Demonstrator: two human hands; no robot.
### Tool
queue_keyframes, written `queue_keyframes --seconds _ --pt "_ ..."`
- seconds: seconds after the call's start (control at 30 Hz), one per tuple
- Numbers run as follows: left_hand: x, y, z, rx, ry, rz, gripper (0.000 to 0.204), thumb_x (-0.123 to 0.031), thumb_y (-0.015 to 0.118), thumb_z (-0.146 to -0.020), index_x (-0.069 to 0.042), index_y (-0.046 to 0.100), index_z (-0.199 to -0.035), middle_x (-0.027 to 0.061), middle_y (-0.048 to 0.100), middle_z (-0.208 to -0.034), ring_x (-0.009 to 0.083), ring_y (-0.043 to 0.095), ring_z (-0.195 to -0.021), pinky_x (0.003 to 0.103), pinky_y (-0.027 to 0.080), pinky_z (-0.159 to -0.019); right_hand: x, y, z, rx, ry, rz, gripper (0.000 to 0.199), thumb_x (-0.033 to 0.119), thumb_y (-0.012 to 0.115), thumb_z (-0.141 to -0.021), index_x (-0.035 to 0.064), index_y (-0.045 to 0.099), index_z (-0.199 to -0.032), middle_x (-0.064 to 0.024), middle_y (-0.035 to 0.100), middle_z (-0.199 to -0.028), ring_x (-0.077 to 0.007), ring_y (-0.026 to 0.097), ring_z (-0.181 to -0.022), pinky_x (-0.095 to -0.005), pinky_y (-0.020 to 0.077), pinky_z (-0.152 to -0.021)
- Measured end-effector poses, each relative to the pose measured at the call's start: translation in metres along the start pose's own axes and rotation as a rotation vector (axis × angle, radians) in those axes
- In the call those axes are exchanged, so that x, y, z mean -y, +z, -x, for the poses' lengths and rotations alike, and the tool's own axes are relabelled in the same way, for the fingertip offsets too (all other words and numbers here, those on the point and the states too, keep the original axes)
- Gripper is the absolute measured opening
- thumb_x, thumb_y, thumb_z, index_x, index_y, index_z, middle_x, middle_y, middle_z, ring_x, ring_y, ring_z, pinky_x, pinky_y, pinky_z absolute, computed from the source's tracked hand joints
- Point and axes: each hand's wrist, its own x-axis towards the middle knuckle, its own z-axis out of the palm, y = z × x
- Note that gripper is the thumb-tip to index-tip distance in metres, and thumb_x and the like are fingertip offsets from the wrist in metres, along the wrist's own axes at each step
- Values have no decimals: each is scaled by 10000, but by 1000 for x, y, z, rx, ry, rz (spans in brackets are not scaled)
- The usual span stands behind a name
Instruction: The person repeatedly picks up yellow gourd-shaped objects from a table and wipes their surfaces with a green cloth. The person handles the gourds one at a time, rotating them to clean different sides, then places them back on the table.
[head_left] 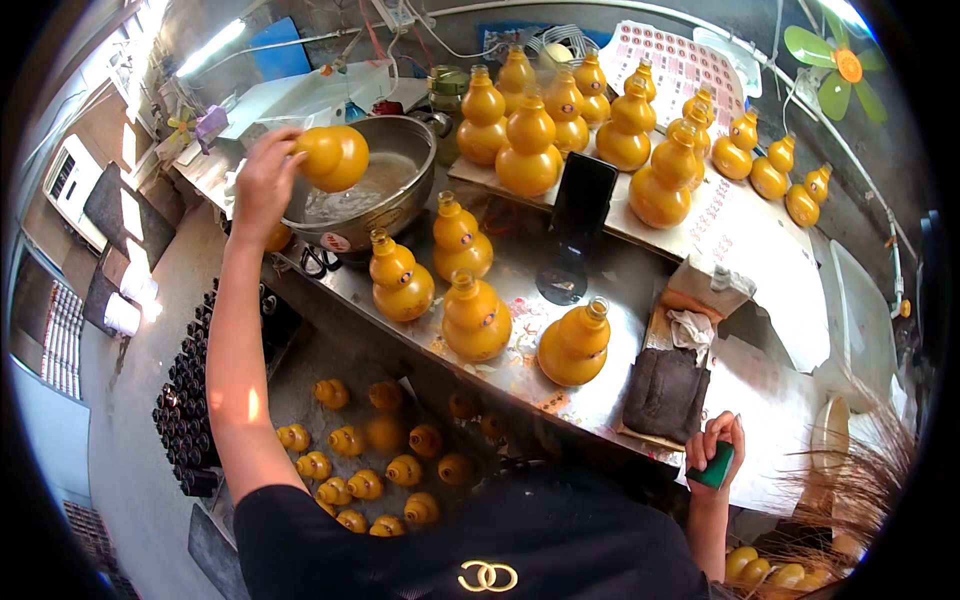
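Observation:
Raised at the upper left, my left hand (266, 178) grips a yellow gourd-shaped bottle (338, 160) by its neck end, with the round body tipped sideways. Below it is a wide metal pan (405, 205) with what looks like water inside. My right hand (722, 432) is closed around a small green block (711, 467), low on the right. Next to that hand lies a dark folded cloth pad (668, 390) on a board. Several more gourd bottles (478, 325) stand on the metal table between my hands, one of them leaning to the right (575, 345).
A black phone (583, 195) stands upright on a round base mid-table. Behind it, a raised board (560, 205) carries more gourd bottles and a sheet of printed labels (670, 60). More yellow bottles (365, 485) cover the floor beside dark bottles (190, 420). A green fan (840, 65) is at the far right.

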Motion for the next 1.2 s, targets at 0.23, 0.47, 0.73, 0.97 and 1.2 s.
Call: queue_keyframes --seconds 0.23,0.47,0.73,0.97,1.2 --pt "22 74 -11 446 151 -97 163 -51 624 -809 -12 602 -966 79 595 -1143 295 582 -1019 369 492 -844 17 -31 18 -74 -101 -41 378 289 304 -1029 26 485 -827 -34 395 -519 -142 375 -338 -269 307 -350" --pt "31 98 -2 657 238 -123 205 -29 521 -839 -22 618 -1020 95 579 -1188 298 575 -1057 356 489 -870 20 -44 8 -83 -71 -55 385 290 303 -1030 22 497 -834 -39 398 -520 -149 380 -339 -272 306 -350" --pt "33 108 -9 742 58 -25 180 -124 556 -843 -10 636 -958 92 585 -1108 320 572 -1011 377 470 -846 19 -48 2 -102 -51 -71 394 288 294 -1031 16 500 -835 -43 399 -515 -152 381 -338 -273 328 -353" --pt "29 108 -19 529 138 -284 209 -247 629 -836 -52 647 -909 73 565 -1050 260 540 -1037 413 409 -882 19 -52 5 -110 -61 -43 389 300 295 -1031 39 508 -835 -35 403 -516 -152 386 -335 -277 324 -350" --pt "115 110 24 620 120 -263 220 -175 614 -809 -16 657 -955 177 614 -1026 373 585 -952 436 465 -827 15 -47 -4 -215 72 -20 271 275 429 -981 75 502 -814 -22 407 -481 -162 416 -351 -280 347 -392"
